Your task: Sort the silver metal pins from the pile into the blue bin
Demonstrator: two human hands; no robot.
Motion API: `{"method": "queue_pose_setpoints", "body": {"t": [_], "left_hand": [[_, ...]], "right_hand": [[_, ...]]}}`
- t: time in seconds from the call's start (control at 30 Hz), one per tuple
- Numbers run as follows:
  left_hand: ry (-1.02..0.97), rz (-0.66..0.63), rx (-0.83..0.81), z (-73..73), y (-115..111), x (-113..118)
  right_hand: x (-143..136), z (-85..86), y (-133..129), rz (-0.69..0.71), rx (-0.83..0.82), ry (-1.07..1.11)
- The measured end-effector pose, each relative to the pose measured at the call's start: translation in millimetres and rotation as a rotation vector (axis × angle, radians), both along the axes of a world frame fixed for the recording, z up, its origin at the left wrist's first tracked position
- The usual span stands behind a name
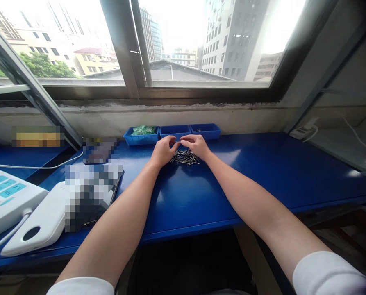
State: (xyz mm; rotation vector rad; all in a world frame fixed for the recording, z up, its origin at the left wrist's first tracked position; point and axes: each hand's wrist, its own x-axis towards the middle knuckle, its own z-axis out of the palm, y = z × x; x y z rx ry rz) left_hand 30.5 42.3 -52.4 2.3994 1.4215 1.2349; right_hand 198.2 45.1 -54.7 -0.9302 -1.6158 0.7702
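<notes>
Above a pile of small, thin, dark metal pieces, my two hands meet fingertip to fingertip. My left hand is closed, its thumb and forefinger pinching one small thin metal piece. From the other side my right hand is closed in a pinch on the same piece. Its exact kind is too small to make out, and the fingertips hide part of it. Just behind the hands stand blue bins: a left one holding green plastic packets, a middle one and a right one with a few tiny pieces.
The blue table runs along a wall below a window. A white power strip, a white oblong device with a dark oval and some blurred items lie on the left. Metal shelf posts flank the table; a white adapter sits far right.
</notes>
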Motion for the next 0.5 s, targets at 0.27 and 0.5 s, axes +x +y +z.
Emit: {"method": "queue_pose_setpoints", "body": {"t": [0.27, 0.5], "left_hand": [[0.177, 0.162, -0.128, -3.6, 3.2, -3.6], [0.284, 0.14, -0.185, -1.6, -0.5, -3.4]], "right_hand": [[1.0, 10.1, 5.0, -0.385, 0.164, -0.447], [-5.7, 20.7, 24.5, -0.424, 0.053, -0.939]]}}
